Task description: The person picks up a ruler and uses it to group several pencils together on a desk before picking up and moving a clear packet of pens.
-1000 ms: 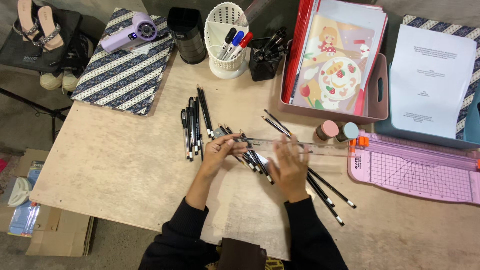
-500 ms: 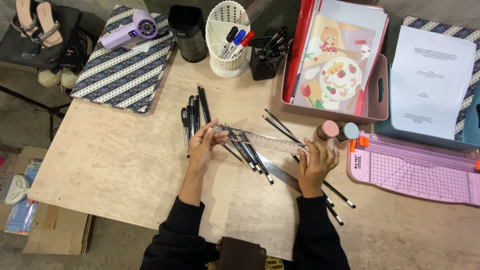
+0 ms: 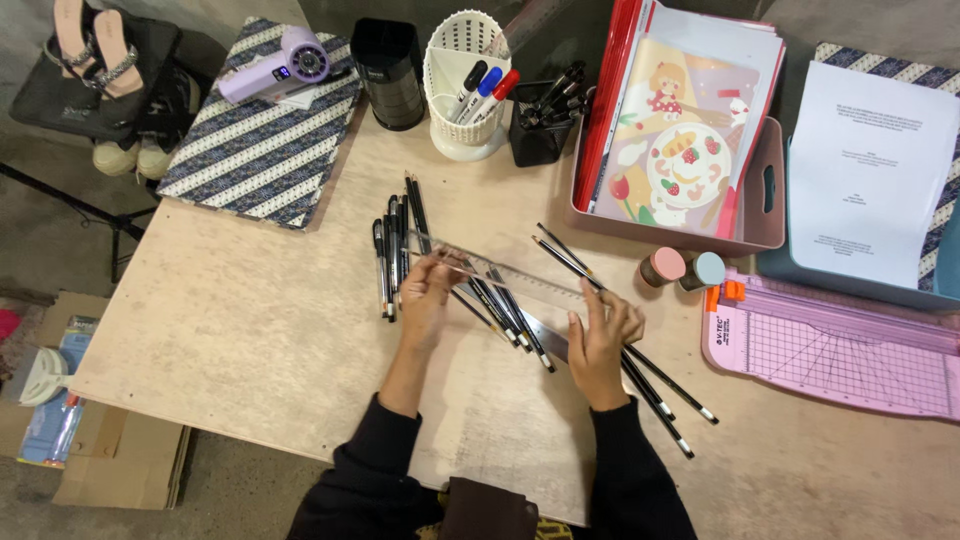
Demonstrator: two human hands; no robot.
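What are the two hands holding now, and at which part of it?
A clear ruler, held by its two ends: left hand at the left end, right hand at the right end, above the black pencils.

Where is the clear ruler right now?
In the head view, the ruler is mid-table, held at its ends by the left hand and right hand, over the black pencils.

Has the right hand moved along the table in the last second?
Yes. The right hand has slid to the right, toward the pink cutter, and now grips the ruler at its right end; earlier it sat nearer the left hand.
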